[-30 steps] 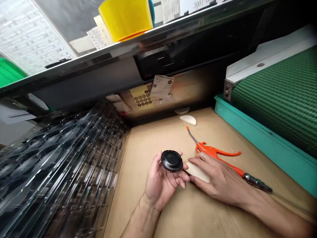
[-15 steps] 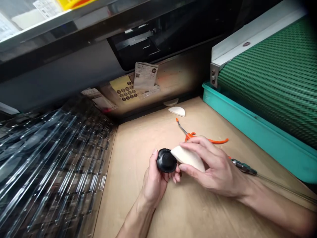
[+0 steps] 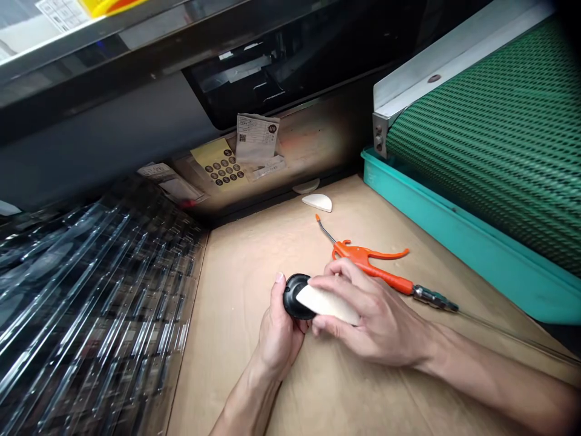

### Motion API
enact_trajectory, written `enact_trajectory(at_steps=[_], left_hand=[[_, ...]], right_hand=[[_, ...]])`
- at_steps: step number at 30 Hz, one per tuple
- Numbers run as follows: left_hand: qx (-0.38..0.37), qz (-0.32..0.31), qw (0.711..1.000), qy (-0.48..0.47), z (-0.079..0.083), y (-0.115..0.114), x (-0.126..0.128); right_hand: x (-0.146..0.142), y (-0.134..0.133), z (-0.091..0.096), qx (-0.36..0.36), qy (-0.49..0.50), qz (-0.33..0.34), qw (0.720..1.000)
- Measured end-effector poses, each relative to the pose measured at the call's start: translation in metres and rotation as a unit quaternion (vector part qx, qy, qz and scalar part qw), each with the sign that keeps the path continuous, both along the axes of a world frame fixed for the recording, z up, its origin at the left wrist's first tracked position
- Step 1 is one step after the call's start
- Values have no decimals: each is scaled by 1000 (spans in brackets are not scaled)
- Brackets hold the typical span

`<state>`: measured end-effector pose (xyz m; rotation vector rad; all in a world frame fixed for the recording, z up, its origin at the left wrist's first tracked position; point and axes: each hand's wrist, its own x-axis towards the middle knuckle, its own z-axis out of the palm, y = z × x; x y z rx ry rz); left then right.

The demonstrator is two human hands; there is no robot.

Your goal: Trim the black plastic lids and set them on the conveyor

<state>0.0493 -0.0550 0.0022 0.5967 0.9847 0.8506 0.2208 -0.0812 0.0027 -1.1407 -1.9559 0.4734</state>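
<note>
My left hand (image 3: 281, 330) is closed round a round black plastic part (image 3: 293, 297), holding it up above the tabletop with its thumb along the left rim. Between the thumb and fingers of my right hand (image 3: 367, 309) is a cream-white half-round felt pad (image 3: 329, 304). Its pointed end lies over the face of the black part and appears to touch it. The pad hides the right side of that part. Just beyond my right hand lies an orange air blow gun (image 3: 363, 254) with a metal hose fitting (image 3: 433, 298).
Two more half-round pads, the nearer one (image 3: 318, 201) brighter, lie at the back edge of the tan tabletop (image 3: 236, 272). Stacked clear plastic trays (image 3: 113, 303) fill the left. A teal bin (image 3: 454, 218) and green conveyor belt (image 3: 490, 121) border the right.
My right hand has moved left and slightly down, bringing the pad further over the black part. More of the blow gun now shows. The whole view has shifted slightly.
</note>
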Motion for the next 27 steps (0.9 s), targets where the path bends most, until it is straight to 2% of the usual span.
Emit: enact_trajectory(at_steps=[2, 5, 8, 13, 15, 17, 19, 24, 27], left_hand=[[8, -5, 1000, -2, -1, 0, 0], [61, -61, 996, 2, -1, 2, -1], [127, -86, 984, 93, 0, 6, -5], [205, -71, 949, 230, 1, 11, -15], [256, -66, 926, 270, -2, 11, -18], [309, -64, 900, 300, -6, 10, -20], [338, -59, 888, 305, -8, 9, -20], [330, -28, 907, 259, -1, 6, -17], [282, -9, 941, 188, 6, 5, -17]], right_hand=[[1, 0, 0, 6, -9, -1, 1000], [4, 3, 0, 7, 9, -57, 998], [8, 8, 1, 25, 48, -73, 996], [14, 13, 5, 39, 52, -70, 995], [16, 13, 5, 37, 36, -53, 997], [16, 14, 4, 37, 32, -41, 998], [15, 14, 3, 38, 30, -41, 998], [14, 13, 3, 21, 16, -34, 999], [14, 11, 5, 17, 32, -31, 999]])
